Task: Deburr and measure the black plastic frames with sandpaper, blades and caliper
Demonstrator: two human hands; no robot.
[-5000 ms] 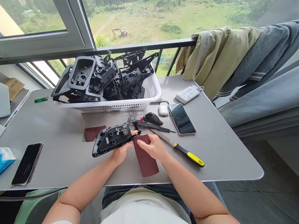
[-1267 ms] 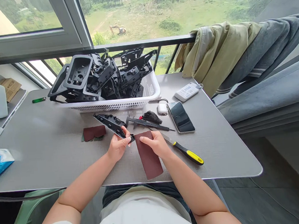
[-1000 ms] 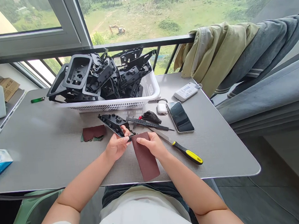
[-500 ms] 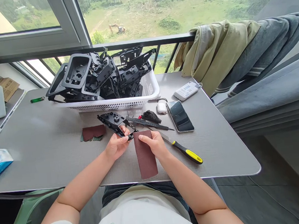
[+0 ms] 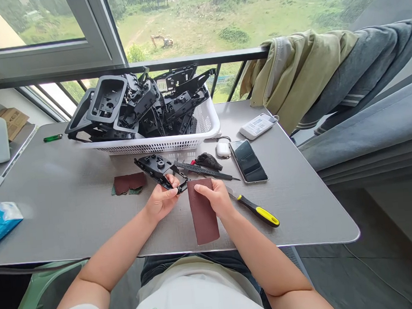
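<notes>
My left hand [image 5: 162, 200] grips the near end of a black plastic part [image 5: 159, 166], an open frame with clips and a round boss, tilted above the table. My right hand [image 5: 217, 195] pinches a reddish-brown sheet of sandpaper [image 5: 204, 216], thumb on its face and fingers hidden behind. The sheet's top left corner is close beside the part's near end; whether they touch I cannot tell. A torn piece of sandpaper [image 5: 129, 183] lies left of the part. Behind and right of my hands are a dark caliper [image 5: 207, 170] and a file with a black-and-yellow handle [image 5: 258, 211].
A white basket [image 5: 148, 144] heaped with black plastic parts [image 5: 145, 104] stands at the back. To the right are a phone [image 5: 248, 160], a white earbud case [image 5: 223, 149] and a white device [image 5: 258, 126]. A blue tissue pack [image 5: 0, 223] lies left. Clothes [image 5: 302, 66] hang over the railing.
My right hand has shifted slightly right with the sandpaper, away from the part's end. My left hand and the black part are nearly still.
</notes>
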